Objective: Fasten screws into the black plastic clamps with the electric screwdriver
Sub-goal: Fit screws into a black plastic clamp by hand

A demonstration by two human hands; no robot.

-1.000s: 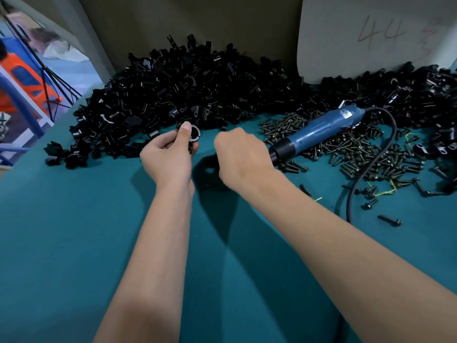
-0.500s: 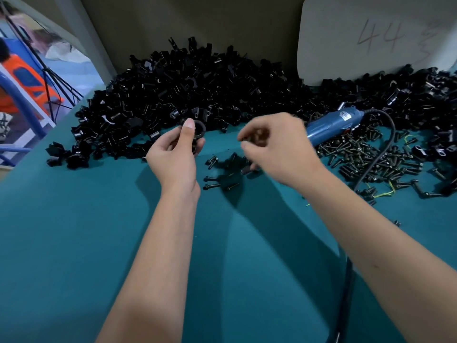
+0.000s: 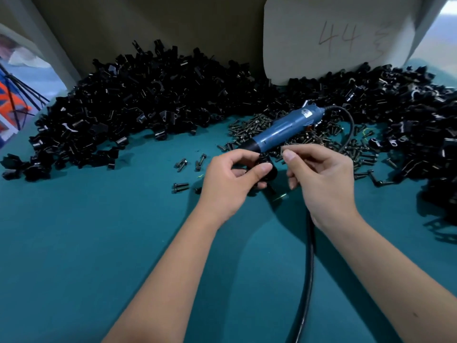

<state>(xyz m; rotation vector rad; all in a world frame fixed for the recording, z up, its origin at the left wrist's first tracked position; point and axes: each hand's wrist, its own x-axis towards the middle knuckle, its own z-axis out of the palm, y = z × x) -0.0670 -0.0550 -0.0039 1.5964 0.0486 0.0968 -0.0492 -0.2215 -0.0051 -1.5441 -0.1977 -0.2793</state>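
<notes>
Clamps (image 3: 153,105) heap along the teal table (image 3: 86,243) (screws (image 3: 329,142) beside them), under the blue electric screwdriver (image 3: 282,131). Left hand (image 3: 230,181) pinches one black clamp (image 3: 265,167); right hand (image 3: 321,179) pinches something too small to identify.

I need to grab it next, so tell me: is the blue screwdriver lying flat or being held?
Lying flat. The screwdriver rests on the screws, and neither hand grips it: the left hand holds a clamp.
</notes>
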